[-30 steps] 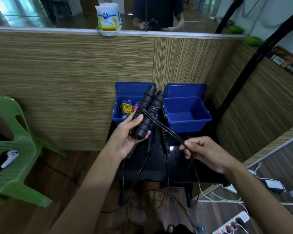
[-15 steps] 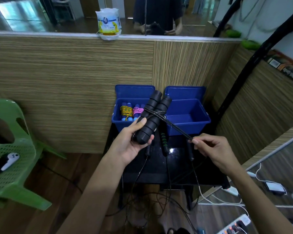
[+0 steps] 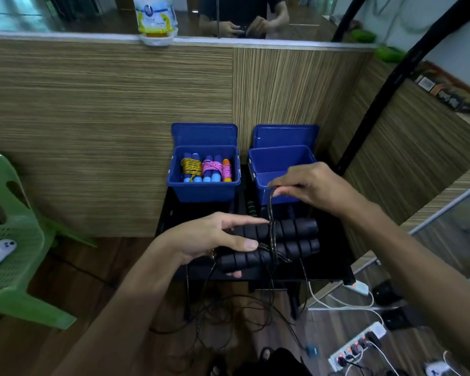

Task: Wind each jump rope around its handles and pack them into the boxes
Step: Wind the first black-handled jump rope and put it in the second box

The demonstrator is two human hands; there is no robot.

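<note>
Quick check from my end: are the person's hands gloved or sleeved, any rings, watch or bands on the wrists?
Both the left hand and the right hand are bare, with no gloves. Both forearms are uncovered as far as the frame shows; no sleeve edge comes into view. No ring, watch or wristband is visible. Fingernails look short and unpainted.

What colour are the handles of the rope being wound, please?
Black foam handles, seen clearly in the head view.

black handles (image 3: 288,229), blue boxes (image 3: 205,189)

black handles (image 3: 280,241) side by side, rope-wrapped
</note>
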